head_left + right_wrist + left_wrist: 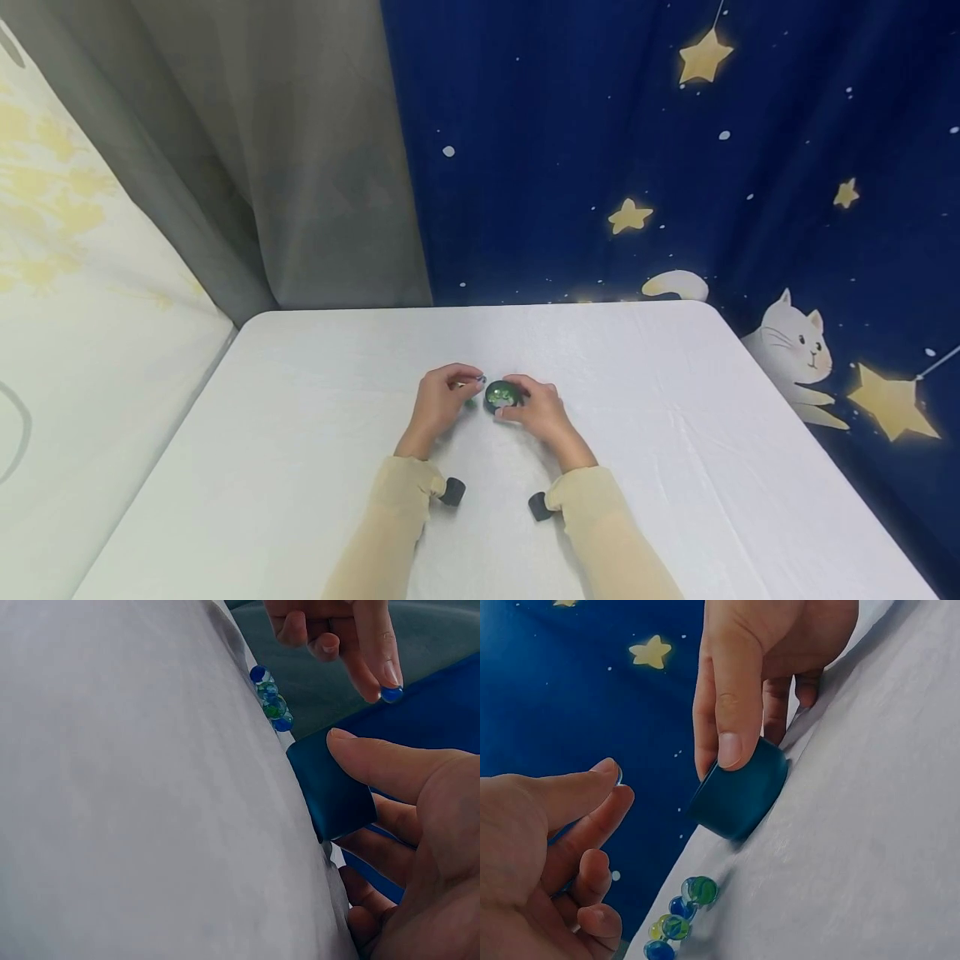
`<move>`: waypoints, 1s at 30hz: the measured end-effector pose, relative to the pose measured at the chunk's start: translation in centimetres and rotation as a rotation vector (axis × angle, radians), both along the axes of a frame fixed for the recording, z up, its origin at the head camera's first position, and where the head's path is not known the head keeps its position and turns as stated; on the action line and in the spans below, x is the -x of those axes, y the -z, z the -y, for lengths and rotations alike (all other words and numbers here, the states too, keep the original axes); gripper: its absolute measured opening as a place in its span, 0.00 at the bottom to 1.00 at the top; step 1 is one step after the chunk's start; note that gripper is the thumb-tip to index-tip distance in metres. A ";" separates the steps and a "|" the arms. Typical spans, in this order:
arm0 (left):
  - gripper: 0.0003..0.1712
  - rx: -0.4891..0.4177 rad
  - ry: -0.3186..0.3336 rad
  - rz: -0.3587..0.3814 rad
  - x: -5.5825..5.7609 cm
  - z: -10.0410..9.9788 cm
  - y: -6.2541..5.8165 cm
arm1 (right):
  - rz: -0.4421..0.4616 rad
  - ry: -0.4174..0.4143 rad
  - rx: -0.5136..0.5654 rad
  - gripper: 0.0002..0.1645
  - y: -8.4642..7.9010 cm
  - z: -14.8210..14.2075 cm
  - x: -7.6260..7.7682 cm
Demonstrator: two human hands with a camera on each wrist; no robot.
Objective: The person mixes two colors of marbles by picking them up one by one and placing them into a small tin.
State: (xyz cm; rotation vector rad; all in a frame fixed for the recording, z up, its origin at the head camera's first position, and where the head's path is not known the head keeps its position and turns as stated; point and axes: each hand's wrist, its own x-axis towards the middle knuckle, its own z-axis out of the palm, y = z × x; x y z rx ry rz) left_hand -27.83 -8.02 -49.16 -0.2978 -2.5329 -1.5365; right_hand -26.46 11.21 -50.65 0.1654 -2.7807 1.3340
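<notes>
Between thumb and forefinger, my left hand (441, 402) pinches a clear blue glass marble (391, 694), raised above the table just left of a small round cup (739, 801). That cup looks dark green from the head and teal from both wrists. My right hand (543, 410) grips it from the right side, thumb on the near wall and fingers round the far one. Shiny green and pale contents show inside it in the head view. Beside the cup lies a cluster of several blue, green and yellow marbles (675, 927), mostly hidden by my left hand in the head view.
A white cloth covers the table (300, 467). Beyond its far edge hang a grey curtain (322, 167) and a dark blue curtain (540, 167) with stars and a white cat. Pale patterned fabric (90, 333) stands along the left side.
</notes>
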 end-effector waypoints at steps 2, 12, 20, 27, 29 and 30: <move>0.07 -0.001 0.000 0.002 0.0 -0.2 0.0 | -0.004 -0.001 0.003 0.35 0.0 0.0 0.0; 0.08 0.014 0.001 -0.052 -0.4 -0.9 0.0 | -0.004 0.001 0.005 0.34 -0.1 0.1 0.0; 0.09 0.021 0.003 -0.078 -0.4 -1.2 0.1 | 0.018 0.007 -0.005 0.34 -0.3 0.1 -0.1; 0.10 0.013 0.011 -0.077 -0.4 -1.5 0.3 | 0.028 0.005 -0.002 0.34 -0.2 0.1 0.0; 0.09 0.017 0.012 -0.080 -0.4 -1.6 0.3 | 0.031 0.005 -0.002 0.35 -0.1 0.0 0.1; 0.09 0.019 0.012 -0.079 -0.4 -1.7 0.3 | 0.032 0.005 -0.002 0.35 -0.1 0.0 0.0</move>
